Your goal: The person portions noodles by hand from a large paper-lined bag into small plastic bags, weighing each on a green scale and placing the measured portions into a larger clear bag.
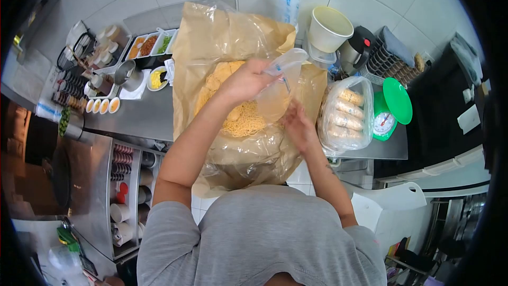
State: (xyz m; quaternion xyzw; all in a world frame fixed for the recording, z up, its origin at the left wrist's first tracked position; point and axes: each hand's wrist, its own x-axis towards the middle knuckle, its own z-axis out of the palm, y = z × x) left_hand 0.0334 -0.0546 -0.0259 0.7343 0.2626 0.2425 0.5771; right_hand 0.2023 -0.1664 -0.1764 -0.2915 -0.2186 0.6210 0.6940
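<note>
Bag-handling step: L grip (247,79) is pinched closed on the clear bag (275,100) above the noodles (243,123), within lined brown paper (186,47) on the surface (143,119). R grip (300,128) is part-open at the bag's right; contact unclear. Any bag shift calls for a steady L hold, approx. level.

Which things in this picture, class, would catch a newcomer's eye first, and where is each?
Most likely the big heap of yellow noodles on crinkled brown paper in the middle, with the left hand holding a clear plastic bag over it. Next, perhaps, the bright green scale near the counter's right end, beside pale bundles in clear plastic.
</note>
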